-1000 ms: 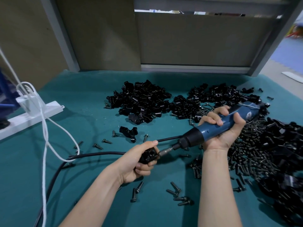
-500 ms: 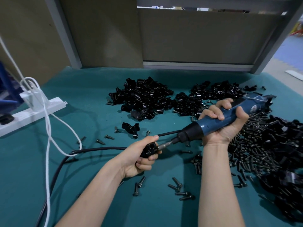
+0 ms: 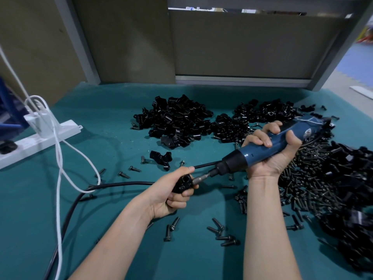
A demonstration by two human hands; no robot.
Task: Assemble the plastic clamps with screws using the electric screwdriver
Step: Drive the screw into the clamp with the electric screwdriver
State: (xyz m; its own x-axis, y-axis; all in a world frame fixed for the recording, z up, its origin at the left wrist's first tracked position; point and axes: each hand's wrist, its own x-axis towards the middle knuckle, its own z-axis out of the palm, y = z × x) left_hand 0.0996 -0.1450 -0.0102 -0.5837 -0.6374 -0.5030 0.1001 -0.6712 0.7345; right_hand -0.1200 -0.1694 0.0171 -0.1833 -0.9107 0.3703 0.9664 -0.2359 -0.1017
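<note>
Open flat teal tabletop (image 3: 113, 122) lies left of and beyond the left hand (image 3: 171, 196), crossed by a thick black cable (image 3: 121, 183) and a looped white cord (image 3: 60, 158). Beyond both hands, piled black plastic clamp parts (image 3: 175, 122) obstruct. Right of the right hand (image 3: 272, 156), a dense heap of black screws (image 3: 314, 184) covers the surface.

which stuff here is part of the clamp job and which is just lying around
In the job: electric screwdriver in right hand, clamp in left hand, screw pile, clamp piles.
Lying about: white power strip, white cable.
</note>
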